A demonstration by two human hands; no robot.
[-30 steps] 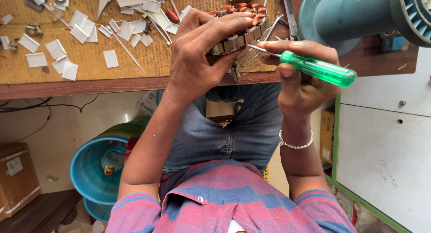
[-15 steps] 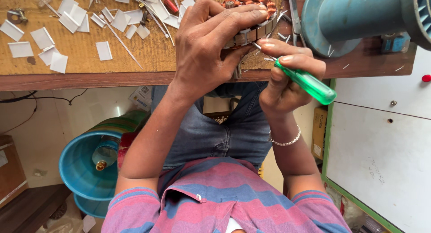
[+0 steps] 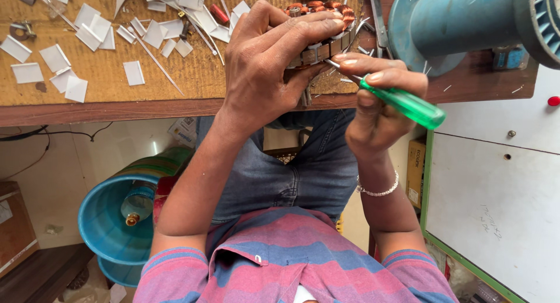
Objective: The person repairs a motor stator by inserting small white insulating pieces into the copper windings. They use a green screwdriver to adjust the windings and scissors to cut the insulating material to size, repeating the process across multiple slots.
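Motor stator [image 3: 326, 37], round, with copper windings and a steel laminated rim, sits at the near edge of the counter [image 3: 192, 75], clamped under the left hand [image 3: 265, 64], fingers curled over its top and rim. Right hand [image 3: 373, 104] is closed around a green-handled screwdriver [image 3: 402, 102], its metal tip touching the stator's rim just beside the left fingertips. White paper slips [image 3: 76, 52] lie scattered over the counter's left part, thin sticks among them. A large teal spool [image 3: 461, 23] lies at right. Below the counter, a blue bucket [image 3: 111, 221] stands on the floor.
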